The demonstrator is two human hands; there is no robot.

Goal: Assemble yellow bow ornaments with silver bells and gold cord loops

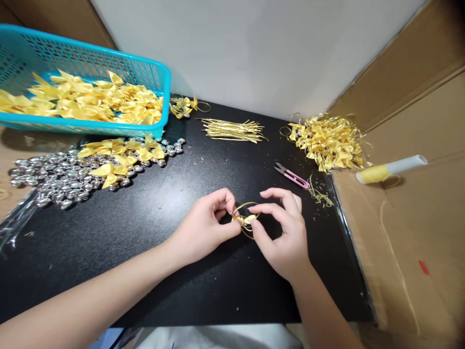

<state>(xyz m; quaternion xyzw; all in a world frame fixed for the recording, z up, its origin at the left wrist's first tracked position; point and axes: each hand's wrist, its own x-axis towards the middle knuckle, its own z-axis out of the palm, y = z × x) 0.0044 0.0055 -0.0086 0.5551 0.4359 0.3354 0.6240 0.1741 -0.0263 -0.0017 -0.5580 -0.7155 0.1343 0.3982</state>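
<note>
Left fingers (229,231) pinch a gold loop (247,220); right fingers (262,236) curve.

No text, label, brand, number or sign can be read anywhere in view (near or far, left or right).

White-and-yellow tube (392,169); cardboard (432,208) with red patch (423,267), perhaps tape; pale wall (236,58).

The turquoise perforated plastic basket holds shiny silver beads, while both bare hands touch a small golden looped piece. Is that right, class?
No: the head view shows the turquoise perforated plastic basket holding yellow ribbon bows; the silver beads lie outside it. The left hand and right hand do touch the small golden looped piece.
</note>
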